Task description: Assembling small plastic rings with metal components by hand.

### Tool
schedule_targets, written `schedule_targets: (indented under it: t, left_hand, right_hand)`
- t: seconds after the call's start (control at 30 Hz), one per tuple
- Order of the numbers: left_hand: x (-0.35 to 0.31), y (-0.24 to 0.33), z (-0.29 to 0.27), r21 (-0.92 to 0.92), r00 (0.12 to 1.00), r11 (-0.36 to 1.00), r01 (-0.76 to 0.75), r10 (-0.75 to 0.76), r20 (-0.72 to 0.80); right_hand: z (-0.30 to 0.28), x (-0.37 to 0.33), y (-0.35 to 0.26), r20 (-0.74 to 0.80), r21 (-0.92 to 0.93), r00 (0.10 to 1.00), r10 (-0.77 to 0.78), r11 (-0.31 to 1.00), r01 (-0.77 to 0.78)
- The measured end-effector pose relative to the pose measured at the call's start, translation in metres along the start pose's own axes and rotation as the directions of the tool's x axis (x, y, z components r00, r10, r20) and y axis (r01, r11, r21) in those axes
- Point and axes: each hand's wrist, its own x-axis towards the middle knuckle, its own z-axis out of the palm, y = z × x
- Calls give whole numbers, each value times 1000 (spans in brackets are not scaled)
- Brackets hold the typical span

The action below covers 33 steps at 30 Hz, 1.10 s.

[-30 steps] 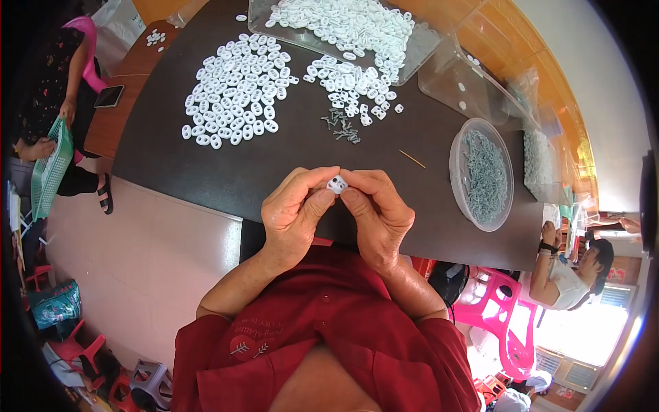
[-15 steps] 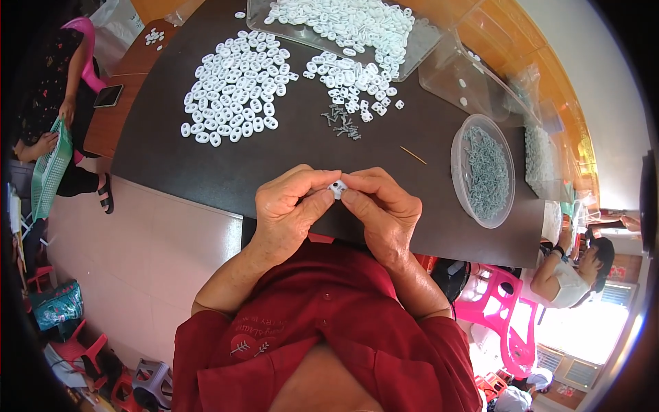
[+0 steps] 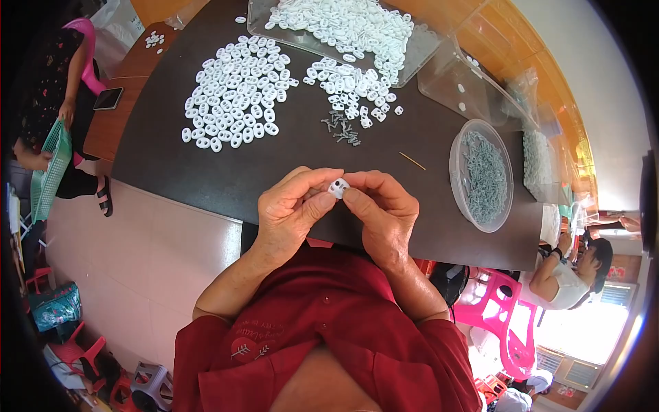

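At frame center, above a dark table (image 3: 206, 178), the left hand (image 3: 292, 213) and right hand (image 3: 384, 216) together pinch one small white plastic piece (image 3: 338, 187) between thumbs and fingertips. A heap of white pieces (image 3: 237, 93) lies upper left.

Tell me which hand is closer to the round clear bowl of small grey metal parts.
Right. The right hand is beside the bowl, at its near-left; the left hand is farther off, beyond the right hand. Both pinch a small white piece.
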Motion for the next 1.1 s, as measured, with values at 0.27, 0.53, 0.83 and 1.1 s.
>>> schedule_targets:
  t: [0.27,0.53,0.83,1.1]
  left_hand:
    - [-3,-5,1,18,998,998,-59,59,-30]
    - [-6,-14,7,170,972,966,-194,213,-100]
    - [-8,-16,9,274,959,939,-210,252,-127]
    - [-11,-14,14,159,961,977,-140,173,-215]
  right_hand:
    - [-1,-1,9,49,0,993,-104,995,104]
    - [2,-3,10,45,14,994,-97,995,96]
    - [6,-5,10,46,-22,994,-103,994,104]
    - [7,-2,13,88,-91,982,-166,981,174]
